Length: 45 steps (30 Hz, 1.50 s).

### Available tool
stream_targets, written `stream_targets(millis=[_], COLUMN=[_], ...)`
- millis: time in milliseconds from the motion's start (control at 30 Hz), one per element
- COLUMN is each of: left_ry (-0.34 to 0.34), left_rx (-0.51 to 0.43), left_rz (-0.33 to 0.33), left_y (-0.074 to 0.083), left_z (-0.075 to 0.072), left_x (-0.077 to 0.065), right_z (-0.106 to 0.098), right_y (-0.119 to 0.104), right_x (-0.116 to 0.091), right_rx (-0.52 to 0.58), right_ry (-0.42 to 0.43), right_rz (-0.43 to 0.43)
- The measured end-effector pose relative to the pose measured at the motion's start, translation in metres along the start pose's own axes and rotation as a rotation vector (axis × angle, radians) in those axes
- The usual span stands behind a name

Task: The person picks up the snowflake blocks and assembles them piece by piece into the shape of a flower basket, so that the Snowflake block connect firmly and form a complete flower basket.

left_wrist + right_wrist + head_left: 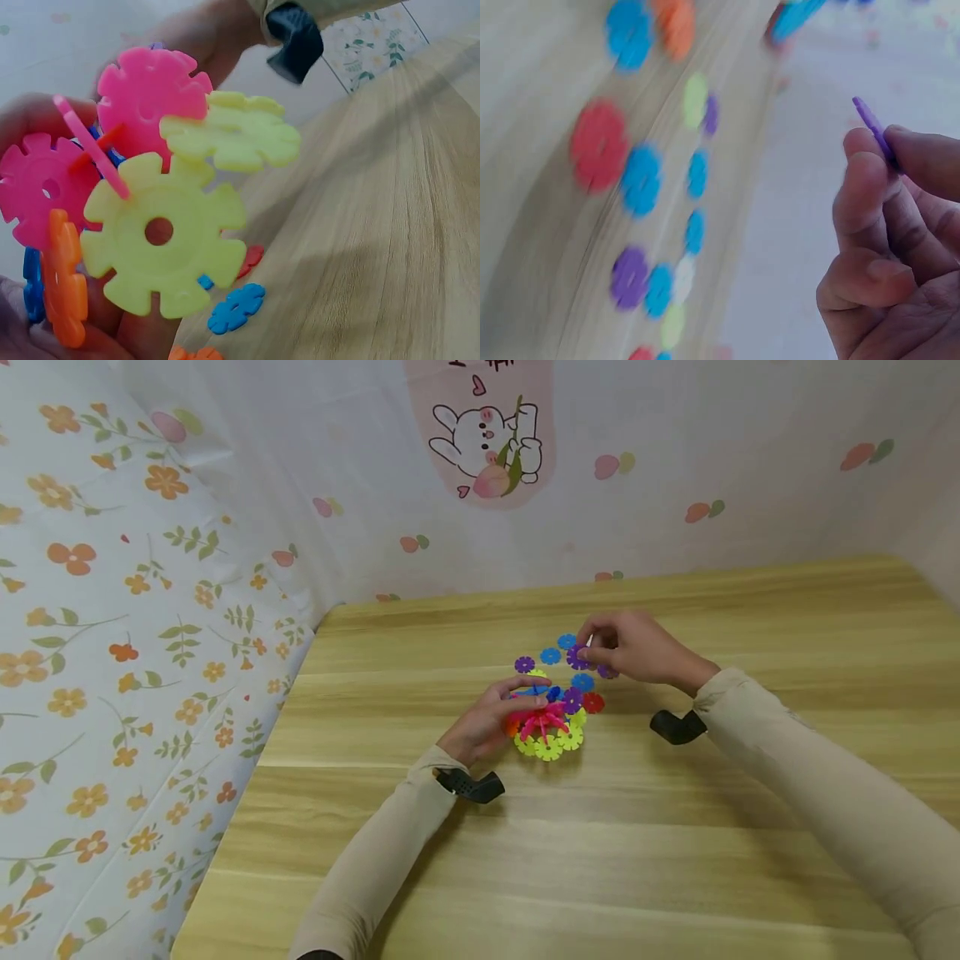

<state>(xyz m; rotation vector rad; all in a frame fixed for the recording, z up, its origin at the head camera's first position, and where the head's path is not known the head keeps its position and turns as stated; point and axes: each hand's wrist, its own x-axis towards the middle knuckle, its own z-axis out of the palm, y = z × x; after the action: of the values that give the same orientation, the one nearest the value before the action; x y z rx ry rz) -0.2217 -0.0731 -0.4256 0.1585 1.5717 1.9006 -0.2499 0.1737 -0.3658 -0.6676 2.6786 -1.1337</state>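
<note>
My left hand (480,720) holds a cluster of notched plastic snowflake discs joined at their slots. Pink discs (543,723) form its middle, and yellow discs (548,748) hang along its near side. The left wrist view shows a large yellow disc (199,240) with a round centre hole, an orange disc (64,281) edge-on and blue pieces partly hidden behind. Up and to the right, my right hand (641,647) pinches a single purple disc (874,129) between thumb and forefinger, apart from the cluster. Whether another purple disc (572,699) belongs to the cluster, I cannot tell.
Loose discs lie on the wooden table (675,860) beyond and around the cluster, among them a blue disc (551,656), a purple disc (524,665) and a red disc (594,702). A patterned cloth (637,510) hangs behind the table, and floral cloth (150,693) at its left.
</note>
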Motion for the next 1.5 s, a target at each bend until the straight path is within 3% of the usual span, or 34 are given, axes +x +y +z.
stream_targets(millis=[267,733,1100,1267,1500], left_ry=[-0.022,-0.041,0.049,0.025,0.062], left_rx=[-0.028,-0.019,0.078,0.135,0.151], left_rz=[0.002,0.029,0.060,0.088,-0.002], left_y=[0.004,0.005,0.004,0.004,0.002], left_z=[0.000,0.002,0.004,0.007,0.001], left_x=[0.001,0.001,0.005,0.008,0.004], right_z=[-0.001,0.004,0.008,0.008,0.008], right_y=[-0.034,-0.040,-0.039,-0.034,-0.028], right_x=[-0.012,-0.013,-0.009,-0.007,-0.004], right_rx=[0.024,-0.056,0.002,0.026,0.036], right_ry=[-0.033,-0.036,-0.060,-0.105,-0.162], right_rz=[-0.124,-0.188,-0.123,-0.103,-0.104])
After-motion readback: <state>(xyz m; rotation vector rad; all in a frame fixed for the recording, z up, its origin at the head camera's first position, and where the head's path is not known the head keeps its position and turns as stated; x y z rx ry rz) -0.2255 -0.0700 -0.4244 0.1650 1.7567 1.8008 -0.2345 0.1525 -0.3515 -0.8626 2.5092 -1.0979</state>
